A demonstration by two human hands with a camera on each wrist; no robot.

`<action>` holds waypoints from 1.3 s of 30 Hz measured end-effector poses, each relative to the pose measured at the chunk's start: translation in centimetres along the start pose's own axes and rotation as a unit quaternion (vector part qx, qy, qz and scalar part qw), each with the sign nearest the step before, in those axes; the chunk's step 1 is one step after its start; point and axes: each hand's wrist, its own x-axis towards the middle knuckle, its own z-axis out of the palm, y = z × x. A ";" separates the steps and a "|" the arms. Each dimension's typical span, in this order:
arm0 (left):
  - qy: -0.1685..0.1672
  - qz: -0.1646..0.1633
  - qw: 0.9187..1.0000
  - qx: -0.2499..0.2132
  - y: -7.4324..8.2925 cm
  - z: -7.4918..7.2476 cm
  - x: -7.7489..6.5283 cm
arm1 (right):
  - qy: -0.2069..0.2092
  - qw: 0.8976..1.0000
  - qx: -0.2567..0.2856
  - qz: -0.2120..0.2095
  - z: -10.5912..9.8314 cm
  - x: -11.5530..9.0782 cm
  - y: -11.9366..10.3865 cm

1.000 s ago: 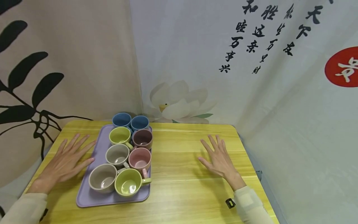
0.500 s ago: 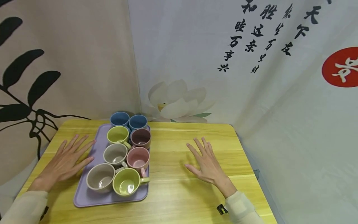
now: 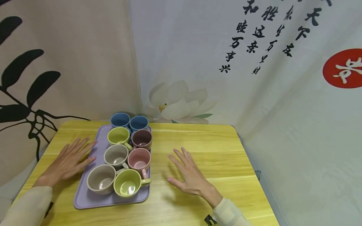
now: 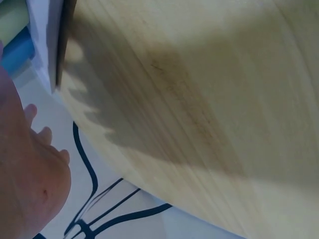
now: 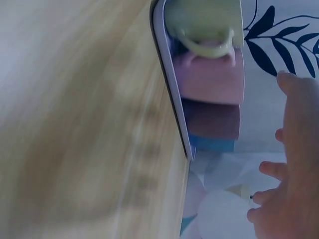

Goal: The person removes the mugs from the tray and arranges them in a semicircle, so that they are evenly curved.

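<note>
My left hand (image 3: 66, 163), fingers spread, hovers at the left edge of a lilac tray (image 3: 87, 201) and holds nothing. Two rows of mugs stand on that tray: two blue mugs (image 3: 120, 120) at the back, then a yellow-green mug (image 3: 118, 135) beside a dark mauve mug (image 3: 142, 139). Nearer come a grey mug (image 3: 116, 155) and a pink mug (image 3: 139, 159). At the front are a larger beige-grey mug (image 3: 101, 179) and another yellow-green mug (image 3: 127, 183). To the right of the tray, my right hand (image 3: 190, 174) hangs above the table with spread fingers, touching nothing.
The wooden table (image 3: 198, 135) extends to the right of the tray, with rounded back corners. Behind it hangs a pale cloth backdrop (image 3: 181, 50) printed with leaves, a lotus and characters. A small black strap (image 3: 210, 220) shows by the right sleeve.
My right hand has moved left and slightly nearer the front, closing on the tray's right side. My left hand has barely shifted, and the mugs stay in place on the tray.
</note>
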 end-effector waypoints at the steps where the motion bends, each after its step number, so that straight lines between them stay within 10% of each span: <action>1: -0.006 -0.003 1.000 -0.003 -0.1 0.0 0.1 | -0.003 1.000 0.014 0.001 0.2 0.0 -0.3; 17: -0.055 -0.034 0.998 -0.020 -1.2 0.9 0.8 | -0.071 0.981 0.179 0.025 2.2 0.4 -3.4; 39: -0.059 -0.033 0.997 -0.022 -2.5 2.7 0.6 | -0.086 0.967 0.239 0.005 4.1 1.0 -5.0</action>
